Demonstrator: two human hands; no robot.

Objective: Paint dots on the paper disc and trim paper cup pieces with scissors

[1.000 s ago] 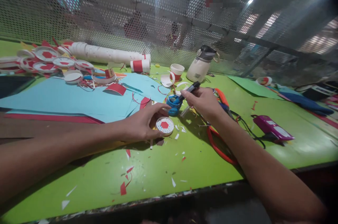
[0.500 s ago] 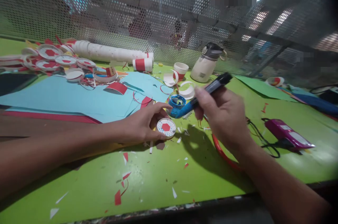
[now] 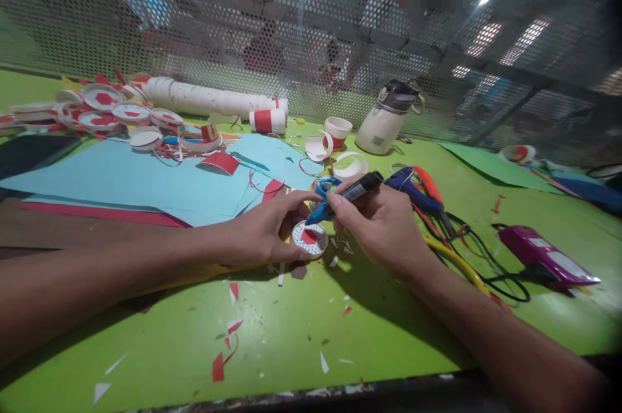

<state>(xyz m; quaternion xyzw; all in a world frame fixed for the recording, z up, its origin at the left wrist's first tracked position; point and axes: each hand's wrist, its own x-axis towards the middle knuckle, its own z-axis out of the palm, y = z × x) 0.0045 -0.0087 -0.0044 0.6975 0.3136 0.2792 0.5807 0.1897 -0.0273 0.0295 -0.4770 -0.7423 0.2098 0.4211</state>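
The disc [image 3: 310, 238], white with a red patch at its centre, lies flat on the green table [image 3: 272, 329]. The left hand [image 3: 265, 231] rests on the table just left of the disc, its fingers bent around the disc's left and far edge and touching it, pinning it down. The right hand [image 3: 381, 225] sits just right of the disc, closed around a marker [image 3: 347, 196] with a dark barrel and blue front end. The marker slants down to the left, its tip over the disc's far edge, near the left fingertips; whether the tip touches the disc cannot be told. The two hands are close together, the disc between them.

Beyond the disc, just behind the marker, lies a blue roll [image 3: 324, 185]. Left of the disc and farther back, blue paper sheets [image 3: 146, 179] spread over the table, with a red sheet edge [image 3: 97, 213] showing under them. Far left of the disc, at the back, a heap of finished discs [image 3: 111, 111] sits beside a long cup stack [image 3: 208, 102] lying on its side. Behind the disc and to the right stands a white bottle [image 3: 386, 121]. Right of the disc lie a glue gun [image 3: 418, 189], tangled cords [image 3: 481, 257] and a purple device [image 3: 544, 257]. Paper scraps [image 3: 228, 335] litter the table nearer than the disc.
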